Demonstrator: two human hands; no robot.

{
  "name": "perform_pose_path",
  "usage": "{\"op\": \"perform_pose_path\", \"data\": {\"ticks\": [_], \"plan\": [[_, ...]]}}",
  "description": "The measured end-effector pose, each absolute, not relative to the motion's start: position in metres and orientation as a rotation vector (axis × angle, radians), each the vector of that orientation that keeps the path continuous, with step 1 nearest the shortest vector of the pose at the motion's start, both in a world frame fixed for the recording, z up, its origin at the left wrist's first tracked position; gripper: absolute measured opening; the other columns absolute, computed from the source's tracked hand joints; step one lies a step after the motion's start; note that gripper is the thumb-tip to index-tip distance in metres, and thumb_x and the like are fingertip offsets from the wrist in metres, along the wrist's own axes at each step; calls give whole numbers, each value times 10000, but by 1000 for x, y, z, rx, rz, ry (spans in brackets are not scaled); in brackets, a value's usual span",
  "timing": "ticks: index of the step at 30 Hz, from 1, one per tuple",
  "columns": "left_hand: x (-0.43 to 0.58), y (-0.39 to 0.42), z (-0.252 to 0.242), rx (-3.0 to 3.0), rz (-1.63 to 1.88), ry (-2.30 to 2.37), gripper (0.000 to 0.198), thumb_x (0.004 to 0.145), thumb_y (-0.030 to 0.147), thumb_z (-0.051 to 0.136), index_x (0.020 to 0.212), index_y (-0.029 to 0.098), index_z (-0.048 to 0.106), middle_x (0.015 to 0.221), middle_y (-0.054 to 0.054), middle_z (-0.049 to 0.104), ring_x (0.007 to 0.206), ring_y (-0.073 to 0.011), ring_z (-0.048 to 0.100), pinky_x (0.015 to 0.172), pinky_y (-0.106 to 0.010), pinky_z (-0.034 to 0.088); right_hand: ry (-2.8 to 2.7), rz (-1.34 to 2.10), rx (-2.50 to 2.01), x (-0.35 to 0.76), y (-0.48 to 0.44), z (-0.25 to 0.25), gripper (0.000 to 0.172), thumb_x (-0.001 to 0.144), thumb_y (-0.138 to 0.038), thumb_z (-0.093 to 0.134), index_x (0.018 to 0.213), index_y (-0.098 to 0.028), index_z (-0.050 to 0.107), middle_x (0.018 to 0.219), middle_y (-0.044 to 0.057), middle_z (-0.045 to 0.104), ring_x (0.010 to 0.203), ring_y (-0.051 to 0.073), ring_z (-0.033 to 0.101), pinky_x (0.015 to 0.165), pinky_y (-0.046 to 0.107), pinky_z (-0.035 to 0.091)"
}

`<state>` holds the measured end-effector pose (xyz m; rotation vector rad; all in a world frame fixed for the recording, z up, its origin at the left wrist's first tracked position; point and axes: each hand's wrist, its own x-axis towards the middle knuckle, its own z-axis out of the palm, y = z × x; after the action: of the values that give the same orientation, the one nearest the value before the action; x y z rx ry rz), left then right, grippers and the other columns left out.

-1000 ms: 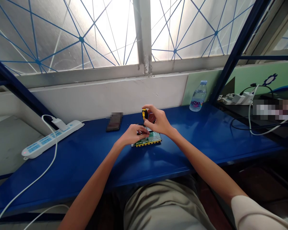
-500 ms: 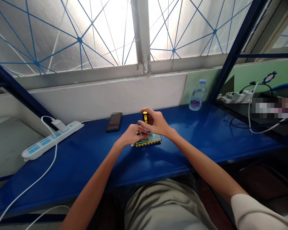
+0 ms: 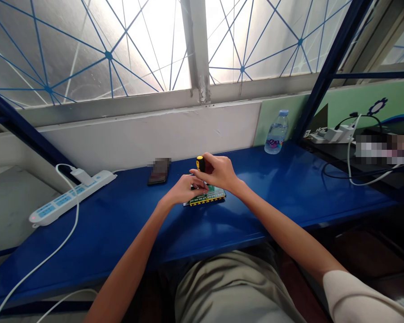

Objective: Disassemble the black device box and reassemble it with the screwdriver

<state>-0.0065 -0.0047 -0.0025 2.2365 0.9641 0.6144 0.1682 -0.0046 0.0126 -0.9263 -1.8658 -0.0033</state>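
A screwdriver with a yellow-and-black handle stands nearly upright over a green circuit board, and my right hand grips its handle between thumb and fingers. From the left, my left hand reaches over the board. Its fingers are drawn together around the lower end of the screwdriver's shaft, close to the board's surface. What lies between those fingertips is too small to make out. The board has a yellow-and-black strip along its near edge and lies on the blue table; my left hand covers part of it.
Behind my left hand lies a dark phone. A white power strip with a plug and cable is on the left. At the back right stands a water bottle. Cables and chargers clutter the far right.
The screwdriver handle has tipped slightly left, and my right hand's fingers have shifted their hold around it. My left hand and the board stay in place.
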Motion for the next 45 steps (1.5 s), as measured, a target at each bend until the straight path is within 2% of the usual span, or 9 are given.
{"op": "perform_pose_path", "data": {"ticks": [26,36,39,43,45], "plan": [[-5,-4,-7,2255,701,987,87,758,236,736,774,177,797,805,-37,780,841,-232,721,785,-298,543,-1869,44,-884,167,-8,13,414,812,-606,636,793,-214,507,570,-47,519,521,98,404,545,250,312],[-5,-6,-3,2301,631,1007,134,795,283,707,809,175,786,815,-34,772,805,-212,705,761,-281,525,-1865,46,-908,168,-8,14,409,829,-585,621,743,-219,460,560,-43,511,515,98,389,535,256,303],[-6,-5,-2,2383,584,1026,212,766,360,758,873,179,780,868,-44,764,840,-228,693,776,-289,512,-1862,65,-903,168,-8,14,392,853,-550,602,730,-218,434,553,-46,494,507,95,379,523,251,289],[-9,-1,-6,2485,529,1072,527,620,479,860,1054,198,756,983,-72,729,972,-294,659,824,-329,511,-1863,91,-872,168,-8,14,382,853,-537,610,746,-218,428,547,-55,470,502,92,377,518,247,286],[-10,2,-9,2515,507,1081,613,587,505,873,1105,205,740,995,-81,710,1022,-319,638,858,-350,508,-1871,94,-868,169,-8,14,383,853,-539,608,747,-218,428,551,-53,471,506,93,381,519,247,288]]}}
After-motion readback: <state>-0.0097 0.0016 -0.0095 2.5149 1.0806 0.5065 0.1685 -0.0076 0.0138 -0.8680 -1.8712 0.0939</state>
